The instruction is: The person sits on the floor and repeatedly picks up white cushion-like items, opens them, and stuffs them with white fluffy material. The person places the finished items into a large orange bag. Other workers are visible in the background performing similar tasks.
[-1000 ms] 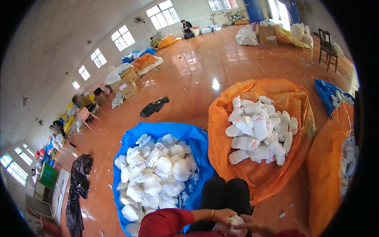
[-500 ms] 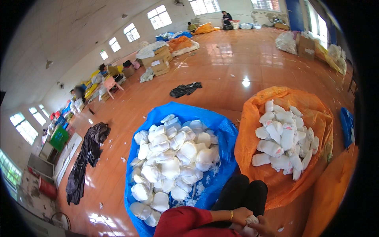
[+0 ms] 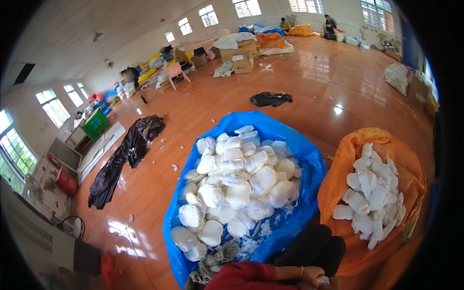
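My left hand (image 3: 311,274), with a thin gold bracelet at the wrist, is closed low in front of my knees. Its fingers curl round a small white stuffed piece (image 3: 323,280), mostly hidden. Only a sliver of my right hand (image 3: 334,284) shows at the lower edge beside that piece; its fingers are hidden. Left of my legs lies an open blue sack (image 3: 309,145) heaped with rounded white padded fabric pieces (image 3: 238,194). To the right, an orange sack (image 3: 411,164) holds longer white stuffed pieces (image 3: 379,195), some with pink spots.
White fluff (image 3: 251,244) and a grey fuzzy cloth (image 3: 218,261) lie at the blue sack's near side. Dark plastic sheets (image 3: 123,159) are on the tiled floor (image 3: 203,104). Farther off are cardboard boxes (image 3: 242,63), a pink chair (image 3: 177,72) and several seated people.
The view has swung left, so the sacks appear farther right. My hands sit lower at the picture's edge, and the right one is now mostly cut off. The grey cloth has come into view.
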{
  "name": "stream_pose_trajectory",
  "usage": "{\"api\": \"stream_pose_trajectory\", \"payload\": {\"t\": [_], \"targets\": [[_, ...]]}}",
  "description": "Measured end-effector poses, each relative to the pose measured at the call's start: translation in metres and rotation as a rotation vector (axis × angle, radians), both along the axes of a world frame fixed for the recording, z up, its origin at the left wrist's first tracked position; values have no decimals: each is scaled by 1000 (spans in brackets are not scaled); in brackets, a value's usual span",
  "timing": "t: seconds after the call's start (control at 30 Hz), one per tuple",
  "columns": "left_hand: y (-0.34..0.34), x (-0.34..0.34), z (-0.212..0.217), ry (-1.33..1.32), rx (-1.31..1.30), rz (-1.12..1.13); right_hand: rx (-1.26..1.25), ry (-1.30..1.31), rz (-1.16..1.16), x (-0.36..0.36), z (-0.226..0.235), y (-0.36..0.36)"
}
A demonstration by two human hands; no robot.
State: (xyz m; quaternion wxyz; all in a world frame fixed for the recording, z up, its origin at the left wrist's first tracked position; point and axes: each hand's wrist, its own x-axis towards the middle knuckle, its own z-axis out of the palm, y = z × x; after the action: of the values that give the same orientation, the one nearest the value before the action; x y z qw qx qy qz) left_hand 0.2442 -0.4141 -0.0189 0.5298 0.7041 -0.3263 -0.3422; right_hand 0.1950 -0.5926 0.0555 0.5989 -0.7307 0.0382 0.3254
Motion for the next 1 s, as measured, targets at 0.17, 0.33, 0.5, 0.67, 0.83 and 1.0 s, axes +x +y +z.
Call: {"api": "stream_pose_trajectory", "payload": {"t": [0.17,0.33,0.5,0.67,0.83,1.0], "targets": [[-10,-25,16,-40,172,434,-13,34,5,14,5,6],[-20,-32,-48,-252,23,569,10,71,-16,15,-1,3],[-13,-36,0,13,17,616,-292,-125,41,9,21,12],[2,-39,-1,35,82,593,-213,56,132,2,65,29],[-6,-29,25,10,131,546,-320,-784,307,-24,-21,-12],[-4,-27,30,11,150,569,-262,-441,154,-29,3,3]]}}
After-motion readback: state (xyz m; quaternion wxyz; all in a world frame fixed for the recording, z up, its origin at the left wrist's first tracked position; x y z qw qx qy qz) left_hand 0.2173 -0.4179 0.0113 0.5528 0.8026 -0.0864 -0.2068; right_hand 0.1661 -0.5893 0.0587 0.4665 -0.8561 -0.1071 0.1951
